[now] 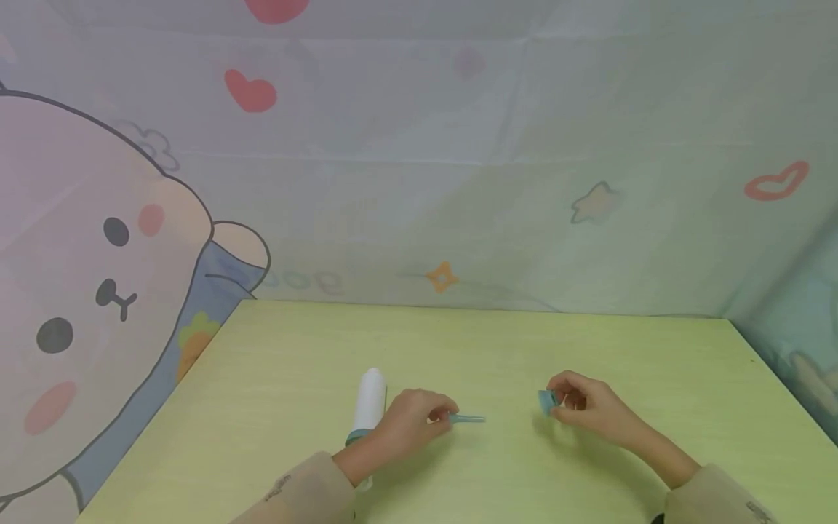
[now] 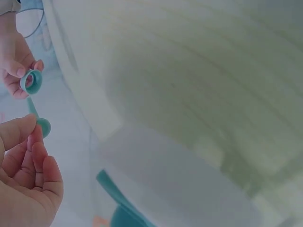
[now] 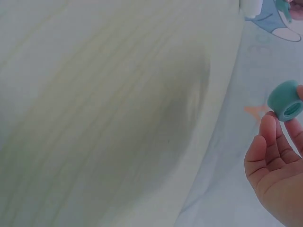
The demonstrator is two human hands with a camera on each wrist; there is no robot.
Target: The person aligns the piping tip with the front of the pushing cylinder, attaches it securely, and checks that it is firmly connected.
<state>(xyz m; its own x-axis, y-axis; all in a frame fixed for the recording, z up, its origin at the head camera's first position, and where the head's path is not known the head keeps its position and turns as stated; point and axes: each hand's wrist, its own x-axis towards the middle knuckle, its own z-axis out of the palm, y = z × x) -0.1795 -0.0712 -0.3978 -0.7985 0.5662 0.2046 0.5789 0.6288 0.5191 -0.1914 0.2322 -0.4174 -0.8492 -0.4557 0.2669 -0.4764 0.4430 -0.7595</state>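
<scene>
My left hand pinches a slim teal piece between thumb and fingertips. Its narrow end points right, and the left wrist view shows a rounded knob at its other end. In my right hand, thumb and fingers pinch a small teal cup-shaped ring by its edge. A round hole through the ring shows in the left wrist view. The two teal pieces are held apart over the table. Beside my left wrist is a white cylindrical bottle with a teal band, its near end partly hidden by my forearm.
The yellow-green table spans the space under both hands. A printed cloth with hearts and a cartoon bear hangs behind its far edge and down the left side. A small dark object shows at the bottom edge, by the right sleeve.
</scene>
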